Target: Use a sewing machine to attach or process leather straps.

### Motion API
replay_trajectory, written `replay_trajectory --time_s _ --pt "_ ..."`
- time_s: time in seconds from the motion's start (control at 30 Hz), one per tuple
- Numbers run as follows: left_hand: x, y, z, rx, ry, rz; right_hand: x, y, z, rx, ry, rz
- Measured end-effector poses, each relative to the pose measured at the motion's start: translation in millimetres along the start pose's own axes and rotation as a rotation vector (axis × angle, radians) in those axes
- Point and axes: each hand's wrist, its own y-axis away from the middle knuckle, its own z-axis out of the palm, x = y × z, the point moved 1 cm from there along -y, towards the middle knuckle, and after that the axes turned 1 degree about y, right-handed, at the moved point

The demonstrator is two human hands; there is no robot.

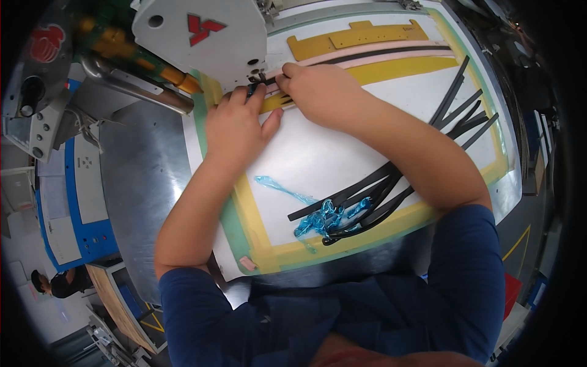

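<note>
**Slim black strip lies under both your hands, beside the machine head**

The black strip (pixel 379 54) runs between pale pink bands (pixel 397 57), its near end reaching your fingers by the white machine head (pixel 202 49). Your left hand (pixel 237 125) is spread, thumb apart, fingertips down beside the head. Your right hand (pixel 321 92) is curled, its fingertips together at the strip; whether they pinch or press it, you can't tell.

Expect it light, bendy and easily kinked, probably not fragile; hold it by the edges, close to the head. The crumpled blue film (pixel 327 217) looks slick and clingy, lying over loose black strips (pixel 306 210).

Your white board (pixel 318 153) has yellow and green tape borders (pixel 255 214). Left of it are bare metal (pixel 137 153), a blue-and-white cabinet (pixel 92 244) and a person in a cap (pixel 67 281).
</note>
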Motion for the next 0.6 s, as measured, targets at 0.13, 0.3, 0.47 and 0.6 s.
replay_trajectory --time_s 0.13,0.3,0.47,0.6 --pt "5 1 0 -0.025 -0.042 -0.011 1 2 1 0.031 -0.007 -0.015" --pt "7 4 -1 -0.048 -0.047 -0.028 -1 5 -7 -0.013 -0.030 0.000" --pt "7 5 -3 -0.029 -0.016 -0.049 23 15 -26 -0.119 0.022 0.065" --pt "9 5 -6 -0.046 -0.011 -0.080 46 33 -34 -0.129 0.078 0.137"
